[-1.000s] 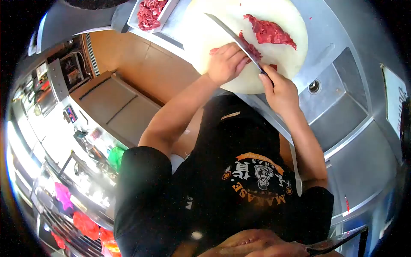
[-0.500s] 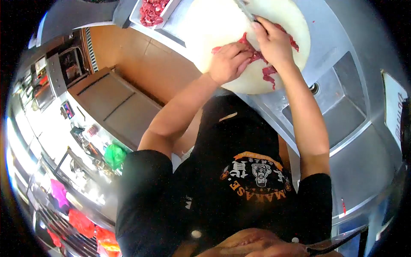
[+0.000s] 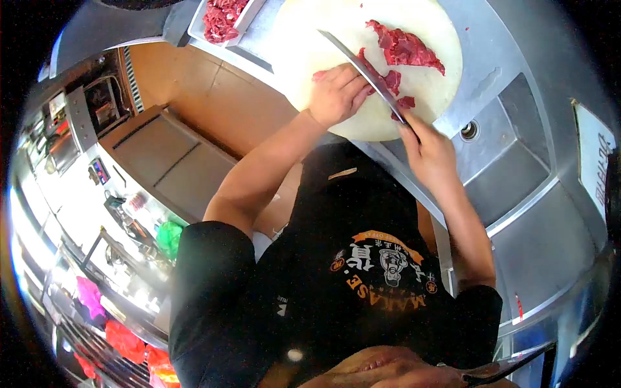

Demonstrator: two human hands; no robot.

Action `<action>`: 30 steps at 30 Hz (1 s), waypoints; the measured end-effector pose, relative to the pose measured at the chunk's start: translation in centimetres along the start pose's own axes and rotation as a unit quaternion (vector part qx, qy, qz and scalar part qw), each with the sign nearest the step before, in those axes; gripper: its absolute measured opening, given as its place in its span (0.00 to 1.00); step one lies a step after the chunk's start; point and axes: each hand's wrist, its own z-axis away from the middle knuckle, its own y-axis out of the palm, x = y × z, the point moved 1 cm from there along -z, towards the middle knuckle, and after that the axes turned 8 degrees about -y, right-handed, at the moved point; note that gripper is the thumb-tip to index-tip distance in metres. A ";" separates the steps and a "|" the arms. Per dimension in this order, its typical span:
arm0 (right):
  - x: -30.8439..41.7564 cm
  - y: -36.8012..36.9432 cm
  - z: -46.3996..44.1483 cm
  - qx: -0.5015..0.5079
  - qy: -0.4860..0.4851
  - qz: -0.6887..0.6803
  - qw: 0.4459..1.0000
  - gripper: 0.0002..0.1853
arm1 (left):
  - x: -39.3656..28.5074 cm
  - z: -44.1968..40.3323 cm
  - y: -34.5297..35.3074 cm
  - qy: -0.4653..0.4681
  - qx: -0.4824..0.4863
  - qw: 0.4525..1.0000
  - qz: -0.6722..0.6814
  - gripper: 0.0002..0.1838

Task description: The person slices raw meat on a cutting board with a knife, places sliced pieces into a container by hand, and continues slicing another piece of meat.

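Gripping the long steel knife (image 3: 358,64), your right hand (image 3: 430,152) sits by the pale round cutting board's (image 3: 297,58) near edge; your left hand (image 3: 336,96), fingers bunched, holds raw red meat (image 3: 392,81); bare board surrounds the blade tip.

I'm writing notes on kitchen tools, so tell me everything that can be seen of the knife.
The knife has a long grey blade that looks like metal, seen at a narrow angle, and a dark handle mostly hidden in the right hand, which grips it. It slants over the pale, round cutting board, tip toward the picture's upper left, passing across red meat close beside the left hand. Whether its edge touches meat or fingers can't be told.
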 end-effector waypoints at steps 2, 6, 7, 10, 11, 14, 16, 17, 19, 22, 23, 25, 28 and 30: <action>0.1 0.5 -1.5 0.002 -0.005 -0.013 1.000 0.19 | 0.1 0.1 0.0 -0.009 0.004 1.000 -0.002 0.16; -0.9 0.0 2.4 -0.005 0.029 -0.028 0.999 0.19 | -0.3 -0.5 -0.2 -0.009 -0.008 1.000 0.010 0.14; -1.1 -0.6 3.9 -0.002 0.042 -0.031 0.999 0.20 | -0.5 -0.6 -0.4 -0.010 -0.011 1.000 0.017 0.14; -1.0 -0.8 4.0 0.015 0.055 -0.050 0.997 0.20 | -0.4 -0.6 -0.6 -0.013 -0.011 0.999 0.032 0.14; -1.4 0.2 2.1 -0.020 0.008 -0.040 0.999 0.19 | -0.2 -0.5 -0.5 -0.011 -0.007 0.999 0.035 0.16; -1.5 3.6 -8.6 -0.068 -0.074 -0.091 0.991 0.16 | -0.1 -0.2 -0.4 -0.001 0.004 0.999 0.039 0.17; -1.2 3.6 -15.0 -0.083 -0.079 -0.093 0.989 0.19 | 0.2 -0.2 -0.3 0.013 -0.004 0.999 0.037 0.17; -1.1 3.3 -15.6 -0.126 -0.073 -0.043 0.988 0.18 | -0.2 0.0 -0.5 0.005 -0.002 0.999 0.033 0.16; -0.5 1.2 -13.4 -0.165 -0.041 -0.121 0.978 0.19 | -0.5 -0.3 -1.0 -0.013 -0.011 1.000 0.020 0.13; 1.0 -1.9 -5.3 -0.077 -0.006 -0.106 0.991 0.19 | -0.1 0.2 -0.3 -0.013 -0.024 0.999 0.036 0.16; -0.3 -1.4 -2.4 -0.087 -0.055 -0.041 0.994 0.18 | 0.1 0.1 -0.2 -0.002 -0.032 0.999 0.033 0.16; 0.5 -2.2 1.7 -0.005 0.010 -0.041 0.999 0.19 | 0.2 0.2 -0.2 -0.002 -0.023 0.999 0.027 0.16; 0.2 -3.1 5.7 -0.002 0.003 0.000 1.000 0.20 | -0.1 0.0 -0.6 -0.001 -0.015 1.000 0.006 0.15; -0.2 -2.8 5.9 -0.012 -0.006 -0.003 1.000 0.20 | 0.2 0.3 -0.1 -0.002 -0.006 1.000 -0.007 0.16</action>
